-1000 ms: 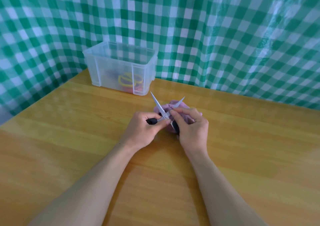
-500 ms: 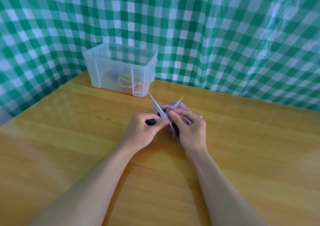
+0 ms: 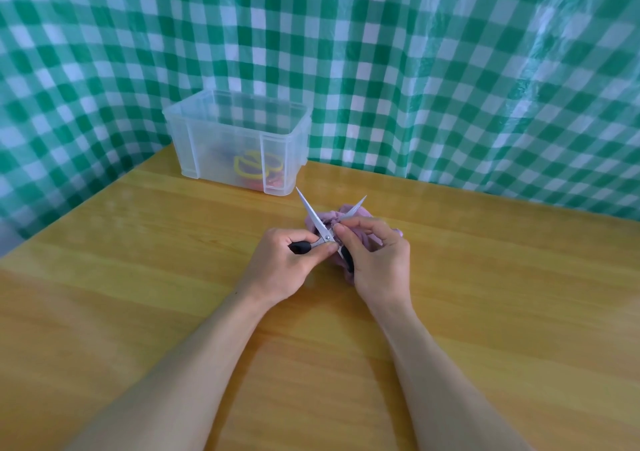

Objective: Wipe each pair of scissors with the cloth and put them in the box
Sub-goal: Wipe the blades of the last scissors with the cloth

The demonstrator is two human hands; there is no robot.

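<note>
Black-handled scissors (image 3: 313, 215) stand spread open at the table's centre, both blades pointing away from me. My left hand (image 3: 284, 263) grips the left black handle. My right hand (image 3: 377, 263) holds the right handle and pinches near the pivot, with a crumpled mauve cloth (image 3: 360, 215) bunched under and behind it. A clear plastic box (image 3: 221, 139) stands at the back left; yellow-handled scissors (image 3: 251, 169) and red-handled scissors (image 3: 273, 182) lie inside it.
The wooden table (image 3: 138, 294) is bordered at the back and left by a green-and-white checked curtain (image 3: 415, 69). The table's left edge runs diagonally close to the box.
Both hands and the scissors stayed almost in place; the blades remain spread and the right fingers shifted slightly by the pivot.
</note>
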